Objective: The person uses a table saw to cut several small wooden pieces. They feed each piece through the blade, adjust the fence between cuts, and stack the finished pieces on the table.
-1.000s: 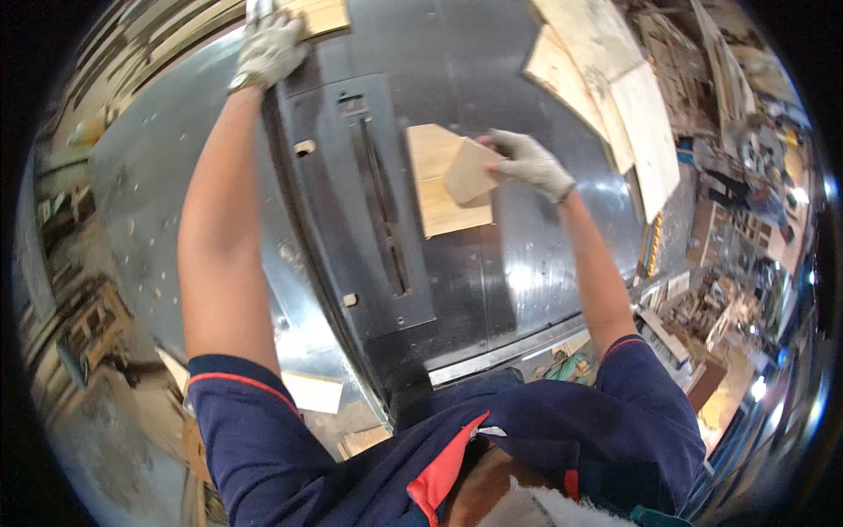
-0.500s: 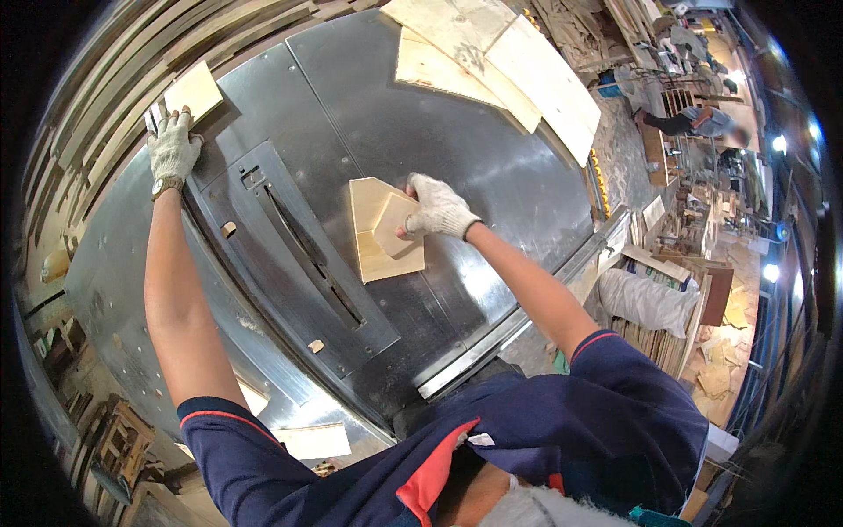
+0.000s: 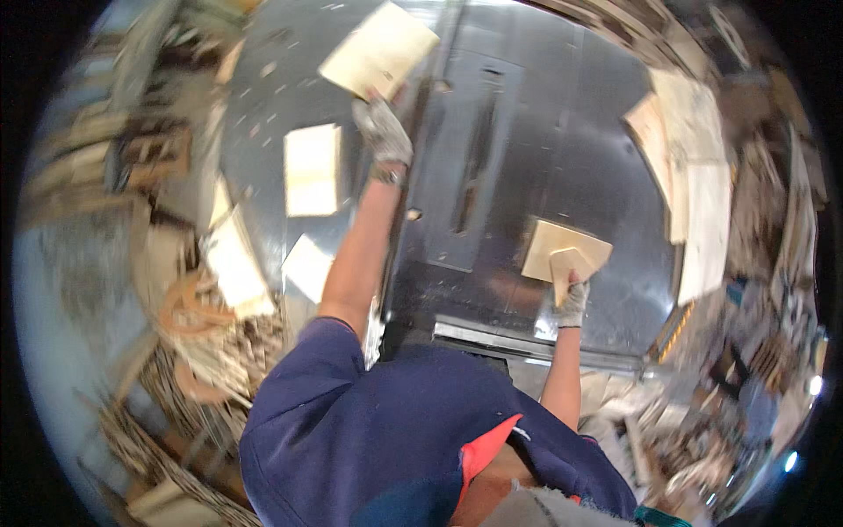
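"What's nearest you?"

"The right forearm (image 3: 562, 378), coming up almost straight, wrist hardly bent. Its gloved right hand (image 3: 572, 305) grips the small piece (image 3: 571, 262), thumb on top. That overlaps the board (image 3: 546, 246), toward the near right of the tabletop (image 3: 606, 167). Some fingers are hidden, so I can't tell whether they pinch the board too."

"How would those handle?"

"Light and stiff, I'd judge. Smooth faces might slide, and thin corners could chip. An edge pinch, thumb above, seems sound."

"Farther out?"

"The left arm (image 3: 356, 255) reaches well forward, left of the slot (image 3: 474, 167). The left hand (image 3: 384, 132) holds the panel (image 3: 379, 50) by its near corner. Blur hides whether the panel is lifted or resting. It looks flat and light; a hold nearer mid-edge would probably balance better."
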Available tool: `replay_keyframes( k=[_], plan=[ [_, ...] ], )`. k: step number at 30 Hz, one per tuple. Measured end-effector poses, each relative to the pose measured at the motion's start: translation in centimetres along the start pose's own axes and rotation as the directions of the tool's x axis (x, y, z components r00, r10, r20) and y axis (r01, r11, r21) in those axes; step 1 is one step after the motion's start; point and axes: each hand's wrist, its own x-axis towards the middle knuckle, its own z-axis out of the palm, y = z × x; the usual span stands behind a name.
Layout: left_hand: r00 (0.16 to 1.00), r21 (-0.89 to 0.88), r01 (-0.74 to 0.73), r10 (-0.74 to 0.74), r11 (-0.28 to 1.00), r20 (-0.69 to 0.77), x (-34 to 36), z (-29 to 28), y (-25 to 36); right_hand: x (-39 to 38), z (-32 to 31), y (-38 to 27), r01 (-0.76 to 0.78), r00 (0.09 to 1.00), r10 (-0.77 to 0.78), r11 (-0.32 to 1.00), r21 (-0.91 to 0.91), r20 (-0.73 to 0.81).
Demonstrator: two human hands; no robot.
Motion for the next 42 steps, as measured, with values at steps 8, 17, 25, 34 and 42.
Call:
replay_keyframes(
  k=[8, 17, 25, 34, 42],
  plan=[
    [0.983, -0.542, 0.007, -0.105, 0.840, -0.150, -7.8, -14.4, 3.9, 2.5, -1.2, 0.7, 0.088, 0.996, -0.087, 0.984, -0.156, 0.014],
    [0.949, 0.187, 0.172, -0.111, 0.967, -0.296, -16.2, -26.9, -1.4, -5.8, -12.4, 2.6, 0.079, 0.995, -0.078, 0.997, -0.008, 0.067],
    [0.913, 0.820, 0.354, 0.025, 0.450, -0.408, -21.7, -34.4, -2.4, -20.0, -27.9, 6.2, 0.171, 0.948, -0.062, 0.927, 0.333, -0.312],
    [0.975, 0.938, 0.184, 0.069, 0.294, -0.213, -18.4, -33.3, -6.0, -31.0, -33.9, 20.6, -0.046, 0.690, 0.352, 0.893, 0.447, -0.632],
    [0.977, 0.957, 0.151, 0.109, 0.249, -0.183, -18.1, -34.5, -3.4, -31.2, -27.9, 19.6, -0.386, 0.590, 0.257, 0.923, 0.012, -0.765]
  ],
)
